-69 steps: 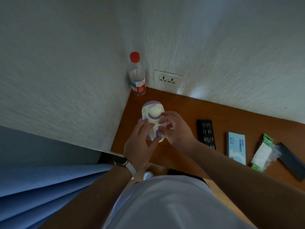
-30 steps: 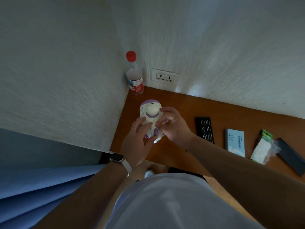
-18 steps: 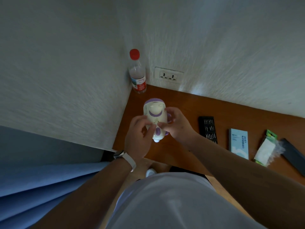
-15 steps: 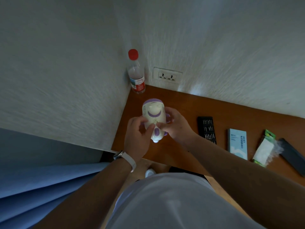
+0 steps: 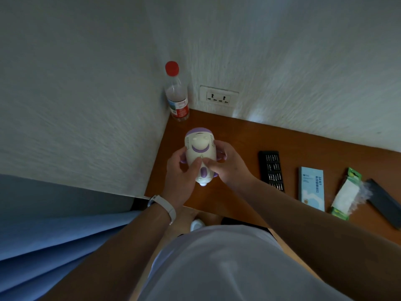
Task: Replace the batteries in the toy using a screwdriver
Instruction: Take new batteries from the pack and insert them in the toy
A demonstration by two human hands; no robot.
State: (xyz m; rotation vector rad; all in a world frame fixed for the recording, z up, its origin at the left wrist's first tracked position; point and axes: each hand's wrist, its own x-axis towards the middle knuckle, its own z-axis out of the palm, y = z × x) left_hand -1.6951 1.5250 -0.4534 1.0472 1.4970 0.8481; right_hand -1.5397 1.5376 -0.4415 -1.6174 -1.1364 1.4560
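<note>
Left wrist, directly behind the left hand [image 5: 182, 172]: pale smooth-banded wristwatch [image 5: 162, 207], case seen edge-on at the outer side. Forearms behind the left hand and the right hand [image 5: 227, 168]: bare. Torso, below both hands: loose white fabric shirt [image 5: 217, 270], unmarked. Between wrists and shirt: rounded white shoe toe [image 5: 197, 224].

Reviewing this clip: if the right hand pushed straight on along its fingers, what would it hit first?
The right hand grips the toy, so that comes first; past it, probably the left hand.
</note>
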